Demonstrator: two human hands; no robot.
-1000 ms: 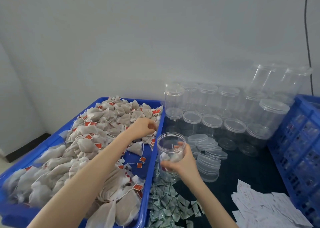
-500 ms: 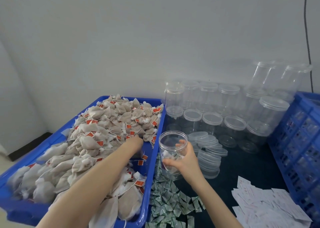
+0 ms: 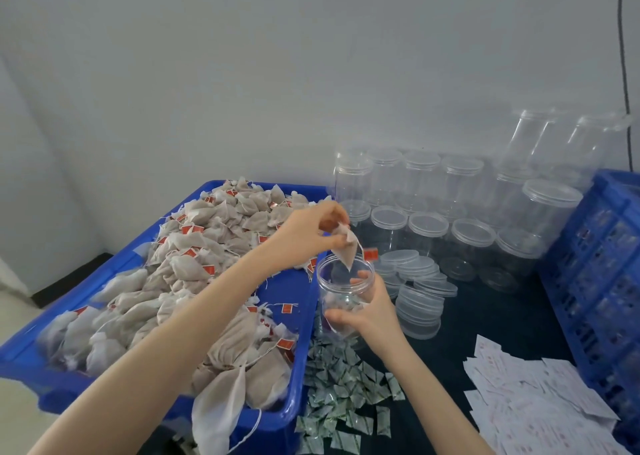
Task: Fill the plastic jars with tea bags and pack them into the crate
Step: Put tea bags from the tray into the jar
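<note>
We could not read the print on the white paper slips (image 3: 530, 399). The right edge cut off the blue crate (image 3: 595, 264); the bottom edge cut off both forearms. The right hand (image 3: 367, 311) hid part of the open jar (image 3: 343, 299), and its contents stayed indistinct.

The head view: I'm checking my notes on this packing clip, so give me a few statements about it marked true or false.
1. The left hand pinches a tea bag above the open jar. True.
2. The right hand holds a lid. False: it grips the jar.
3. The held jar is capped. False: its mouth is open.
4. Loose lids lie stacked right of the jar. True.
</note>
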